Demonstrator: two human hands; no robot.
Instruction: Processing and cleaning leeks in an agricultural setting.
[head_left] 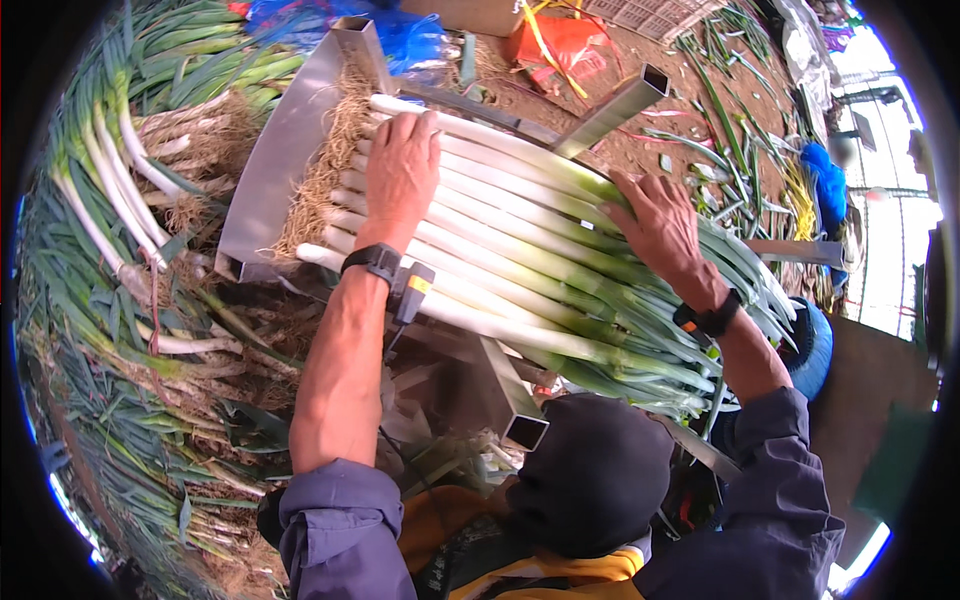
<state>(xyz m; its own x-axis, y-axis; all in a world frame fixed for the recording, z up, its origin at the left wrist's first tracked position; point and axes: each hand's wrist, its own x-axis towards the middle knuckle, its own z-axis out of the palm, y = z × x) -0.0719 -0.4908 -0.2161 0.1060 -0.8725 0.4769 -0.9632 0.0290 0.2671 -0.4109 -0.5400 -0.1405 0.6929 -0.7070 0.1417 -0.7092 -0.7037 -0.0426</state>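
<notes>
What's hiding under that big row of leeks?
By the roots, part of a shiny metal sheet shows, and square metal bars poke out past the leeks. What's beneath the middle can't be seen, because the leeks cover it.

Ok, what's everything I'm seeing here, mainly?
Rowed leeks: about ten, white and green, centre
Metal frame: one, silver, under rowed leeks
Heaped leeks: too many to count, green and white, left
Plastic sheet: one, blue, top left
Plastic bundle: one, orange-red, top
Crate: one, brownish, top right
Rounded shape, unclear what: one, black, bottom centre
Wristbands: two, black, one per wrist
Left hand: one, bare, over leeks near roots
Right hand: one, bare, over leeks' greener part
</notes>
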